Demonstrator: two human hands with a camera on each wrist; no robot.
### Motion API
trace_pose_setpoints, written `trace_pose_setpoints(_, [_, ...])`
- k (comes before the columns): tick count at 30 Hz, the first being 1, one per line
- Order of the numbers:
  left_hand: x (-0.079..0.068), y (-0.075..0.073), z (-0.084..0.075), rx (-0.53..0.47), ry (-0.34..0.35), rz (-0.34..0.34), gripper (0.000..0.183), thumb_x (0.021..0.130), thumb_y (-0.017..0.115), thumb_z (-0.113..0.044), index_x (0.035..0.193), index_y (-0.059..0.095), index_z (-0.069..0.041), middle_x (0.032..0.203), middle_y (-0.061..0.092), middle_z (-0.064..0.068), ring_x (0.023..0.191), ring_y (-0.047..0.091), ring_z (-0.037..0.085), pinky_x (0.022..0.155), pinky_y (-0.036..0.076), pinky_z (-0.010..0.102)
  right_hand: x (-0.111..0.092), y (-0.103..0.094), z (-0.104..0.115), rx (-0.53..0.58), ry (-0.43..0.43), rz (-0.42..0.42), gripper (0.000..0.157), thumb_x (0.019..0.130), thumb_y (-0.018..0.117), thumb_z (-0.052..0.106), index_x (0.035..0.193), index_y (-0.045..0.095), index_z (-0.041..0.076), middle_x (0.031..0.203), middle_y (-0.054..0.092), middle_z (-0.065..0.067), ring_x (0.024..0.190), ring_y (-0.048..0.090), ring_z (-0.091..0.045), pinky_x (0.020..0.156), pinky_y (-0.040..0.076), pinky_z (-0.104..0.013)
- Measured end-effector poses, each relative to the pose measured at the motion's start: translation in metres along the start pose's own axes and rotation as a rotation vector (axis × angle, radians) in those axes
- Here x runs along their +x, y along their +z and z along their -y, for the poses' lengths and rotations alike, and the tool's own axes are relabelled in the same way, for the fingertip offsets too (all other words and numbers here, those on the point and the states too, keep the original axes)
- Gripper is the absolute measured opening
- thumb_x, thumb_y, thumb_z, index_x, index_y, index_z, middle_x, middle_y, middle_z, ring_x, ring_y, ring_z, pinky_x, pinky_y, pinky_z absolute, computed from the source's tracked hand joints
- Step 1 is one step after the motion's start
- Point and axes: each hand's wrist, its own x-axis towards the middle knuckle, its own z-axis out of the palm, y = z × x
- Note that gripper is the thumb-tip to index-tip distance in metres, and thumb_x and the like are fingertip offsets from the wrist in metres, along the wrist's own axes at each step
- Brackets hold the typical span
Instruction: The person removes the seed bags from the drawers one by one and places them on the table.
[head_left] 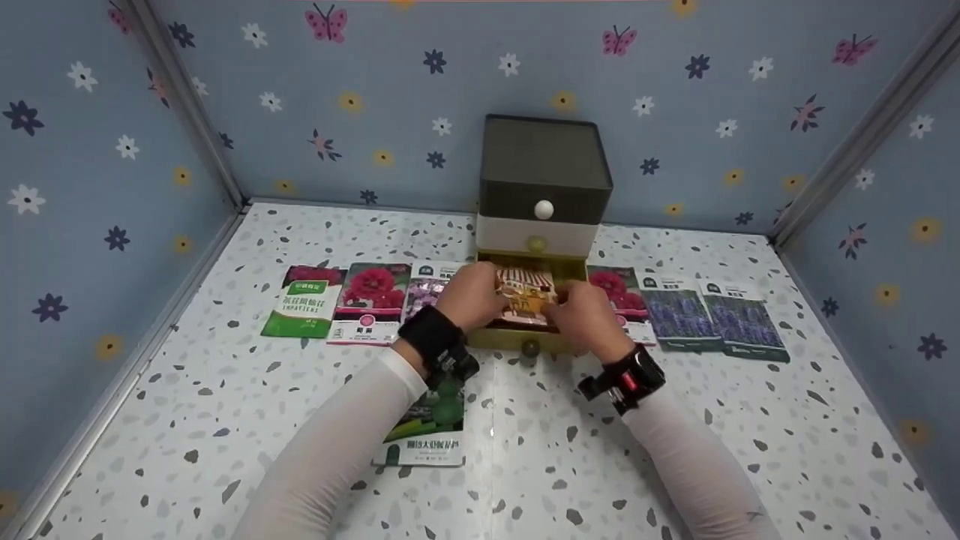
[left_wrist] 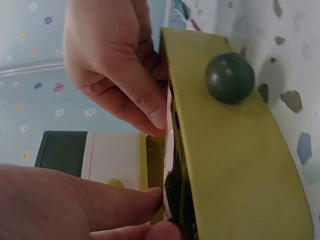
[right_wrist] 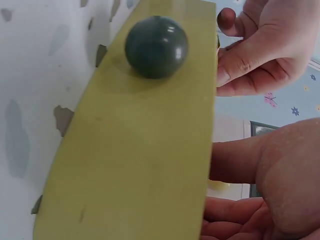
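Note:
A small picture packet (head_left: 525, 292) with a striped awning design lies in the pulled-out bottom drawer (head_left: 495, 341) of a stacked mini cabinet (head_left: 546, 154). My left hand (head_left: 472, 296) pinches the packet's left side, thumb and finger at its edge (left_wrist: 169, 197). On the opposite side my right hand (head_left: 589, 319) holds the packet's edge between bent fingers and thumb. Both hands reach over the olive-yellow drawer front, which carries a round dark green knob (left_wrist: 230, 78). The packet's lower part is hidden behind that front in both wrist views.
Left of the cabinet lie a green seed packet (head_left: 301, 304), a red-flower packet (head_left: 369, 304) and a partly covered purple-flower packet (head_left: 429, 289). To the right are another red-flower packet (head_left: 611, 289) and two lavender packets (head_left: 682, 319). A green vegetable packet (head_left: 427, 431) lies under my left forearm.

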Motion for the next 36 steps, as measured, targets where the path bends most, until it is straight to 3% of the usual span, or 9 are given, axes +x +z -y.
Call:
trace_pose_setpoints(5, [-0.003, -0.004, 0.003, -0.086, -0.014, 0.009, 0.052, 0.096, 0.081, -0.008, 0.063, 0.041, -0.016, 0.058, 0.029, -0.007, 0.049, 0.032, 0.011, 0.051, 0.028, 0.030, -0.001, -0.005, 0.002, -0.009, -0.007, 0.003, 0.033, 0.100, 0.083, 0.021, 0.124, 0.079, 0.000, 0.102, 0.076, -0.013, 0.091, 0.067, -0.028, 0.077, 0.053, -0.039])
trace_pose_setpoints(7, [-0.005, -0.004, 0.005, -0.123, -0.021, 0.012, 0.046, 0.095, 0.082, -0.009, 0.066, 0.046, -0.015, 0.061, 0.036, -0.006, 0.049, 0.038, 0.010, 0.051, 0.031, 0.030, -0.003, -0.007, 0.002, -0.005, -0.012, 0.011, 0.032, 0.099, 0.085, 0.020, 0.121, 0.078, -0.001, 0.098, 0.076, -0.012, 0.087, 0.067, -0.026, 0.073, 0.052, -0.036])
trace_pose_setpoints(10, [-0.011, -0.003, 0.009, -0.176, -0.036, 0.011, 0.027, 0.095, 0.083, -0.011, 0.080, 0.062, -0.008, 0.073, 0.054, -0.002, 0.054, 0.050, 0.012, 0.056, 0.043, 0.031, -0.005, -0.011, 0.002, 0.006, -0.014, 0.022, 0.034, 0.098, 0.087, 0.020, 0.120, 0.076, -0.003, 0.093, 0.076, -0.011, 0.080, 0.068, -0.023, 0.066, 0.051, -0.032])
trace_pose_setpoints(12, [-0.017, -0.002, 0.011, -0.204, -0.045, 0.010, 0.016, 0.096, 0.084, -0.012, 0.098, 0.071, -0.003, 0.091, 0.068, 0.004, 0.067, 0.060, 0.016, 0.066, 0.053, 0.035, -0.007, -0.013, 0.003, 0.018, -0.011, 0.029, 0.035, 0.097, 0.088, 0.019, 0.120, 0.075, -0.004, 0.091, 0.077, -0.011, 0.077, 0.068, -0.022, 0.063, 0.051, -0.030])
trace_pose_setpoints(15, [-0.028, 0.000, 0.012, -0.235, -0.055, 0.001, 0.033, 0.097, 0.085, -0.015, 0.122, 0.073, 0.002, 0.116, 0.073, 0.013, 0.089, 0.068, 0.024, 0.083, 0.060, 0.042, -0.010, -0.016, 0.005, 0.030, 0.003, 0.048, 0.038, 0.096, 0.089, 0.017, 0.124, 0.076, -0.004, 0.091, 0.076, -0.011, 0.078, 0.067, -0.022, 0.064, 0.051, -0.030])
trace_pose_setpoints(19, [-0.041, 0.000, 0.013, -0.274, -0.067, -0.026, 0.041, 0.097, 0.087, -0.017, 0.130, 0.071, 0.001, 0.126, 0.073, 0.015, 0.105, 0.069, 0.030, 0.091, 0.060, 0.046, -0.015, -0.020, 0.008, 0.042, 0.028, 0.078, 0.046, 0.095, 0.090, 0.016, 0.133, 0.074, -0.004, 0.095, 0.072, -0.012, 0.086, 0.065, -0.025, 0.070, 0.051, -0.032])
trace_pose_setpoints(24, [-0.050, -0.003, 0.012, -0.291, -0.065, -0.056, 0.043, 0.095, 0.089, -0.018, 0.130, 0.071, -0.002, 0.127, 0.073, 0.013, 0.108, 0.069, 0.029, 0.093, 0.059, 0.045, -0.018, -0.023, 0.008, 0.083, 0.060, 0.115, 0.059, 0.096, 0.090, 0.016, 0.146, 0.068, -0.004, 0.100, 0.072, -0.013, 0.090, 0.066, -0.026, 0.072, 0.054, -0.033])
trace_pose_setpoints(29, [-0.062, -0.002, 0.015, -0.300, -0.026, -0.074, 0.043, 0.096, 0.089, -0.017, 0.131, 0.071, -0.002, 0.127, 0.072, 0.013, 0.093, 0.066, 0.025, 0.083, 0.058, 0.043, -0.023, -0.024, 0.009, 0.121, 0.055, 0.131, 0.068, 0.094, 0.091, 0.016, 0.152, 0.062, -0.005, 0.101, 0.072, -0.013, 0.088, 0.066, -0.024, 0.070, 0.054, -0.032])
trace_pose_setpoints(36, [-0.081, -0.002, 0.022, -0.364, 0.001, -0.079, 0.051, 0.094, 0.089, -0.012, 0.139, 0.067, 0.000, 0.136, 0.068, 0.015, 0.085, 0.068, 0.020, 0.076, 0.061, 0.040, -0.034, -0.018, 0.015, 0.161, 0.001, 0.152, 0.067, 0.093, 0.092, 0.016, 0.152, 0.064, -0.001, 0.093, 0.074, -0.009, 0.078, 0.066, -0.021, 0.063, 0.053, -0.031])
